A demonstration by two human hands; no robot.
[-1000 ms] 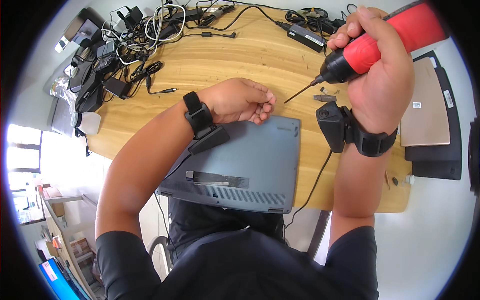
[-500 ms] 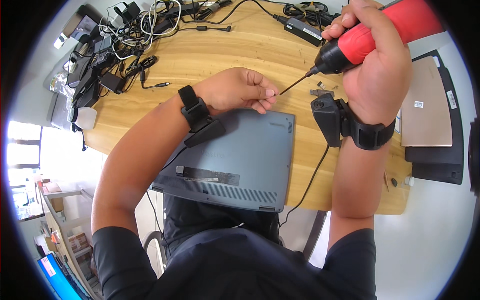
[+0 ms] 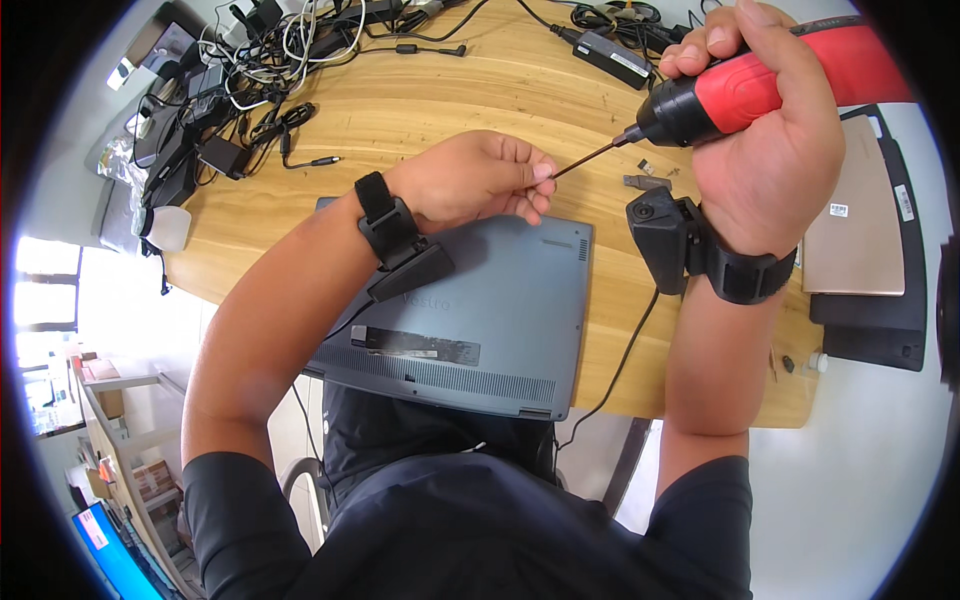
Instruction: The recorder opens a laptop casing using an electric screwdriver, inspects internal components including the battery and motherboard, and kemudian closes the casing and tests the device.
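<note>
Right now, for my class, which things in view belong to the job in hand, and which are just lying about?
Apparently in use:
red and black electric screwdriver, in the right hand
its bit, tip at the left hand's fingers
grey laptop, underside up

Apparently lying about:
tangled cables
black power adapter
flat gold panel

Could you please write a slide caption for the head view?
Right hand holds a red electric screwdriver, its bit pointing at the left hand, near an upturned grey laptop.
</note>
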